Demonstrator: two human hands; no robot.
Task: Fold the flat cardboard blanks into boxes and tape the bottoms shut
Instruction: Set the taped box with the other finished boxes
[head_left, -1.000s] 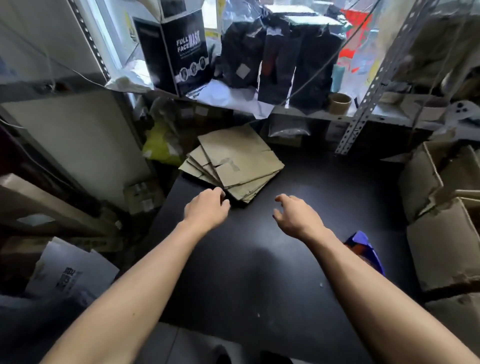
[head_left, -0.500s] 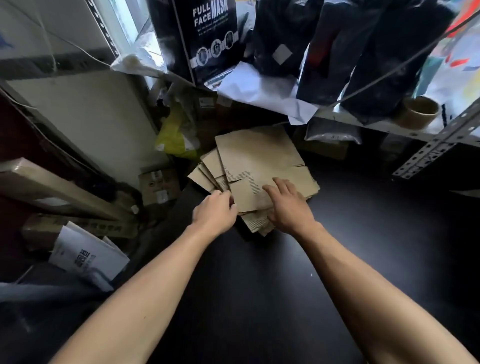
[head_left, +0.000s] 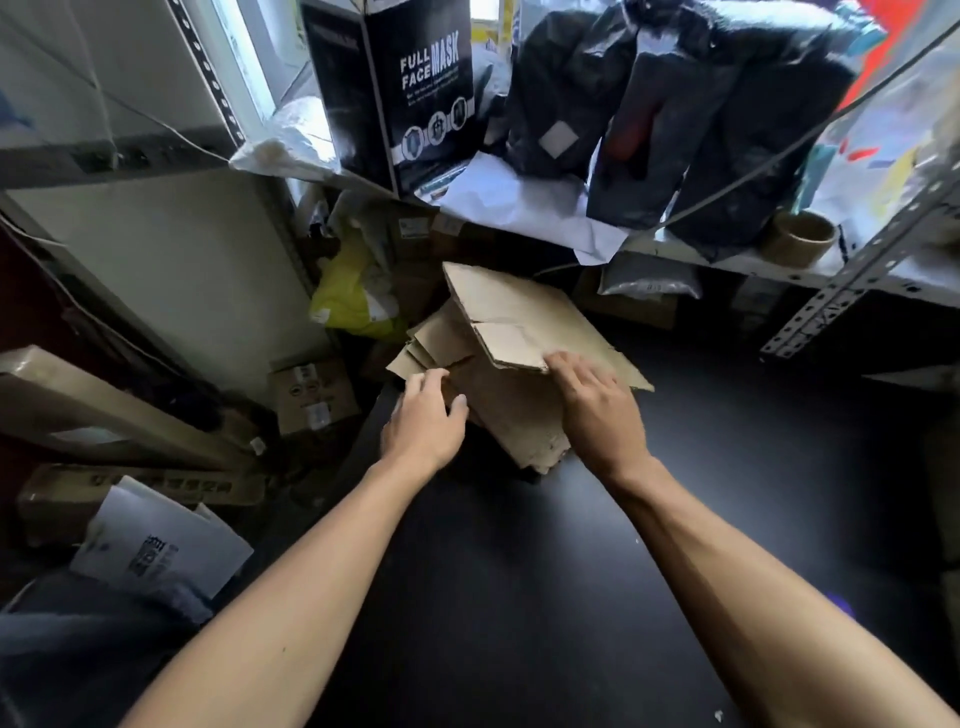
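A stack of flat brown cardboard blanks (head_left: 511, 415) lies at the far left corner of the black table (head_left: 519, 597). The top blank (head_left: 524, 317) is tilted up off the stack, its near edge raised. My right hand (head_left: 597, 410) grips that raised near edge, fingers curled under it. My left hand (head_left: 426, 421) rests at the stack's left edge with fingers loosely curled, touching the lower blanks. A roll of brown tape (head_left: 800, 236) sits on the shelf at the back right.
A black "Full Face Mask" box (head_left: 415, 88) and dark plastic bags (head_left: 675, 114) fill the shelf behind the stack. A slotted metal upright (head_left: 841, 291) stands at right. Small cartons (head_left: 311, 395) and papers (head_left: 156, 551) lie on the floor left of the table.
My right hand went from pressing flat on the stack to lifting the top blank's near edge. My left hand slid forward to the stack's left edge. The camera moved closer.
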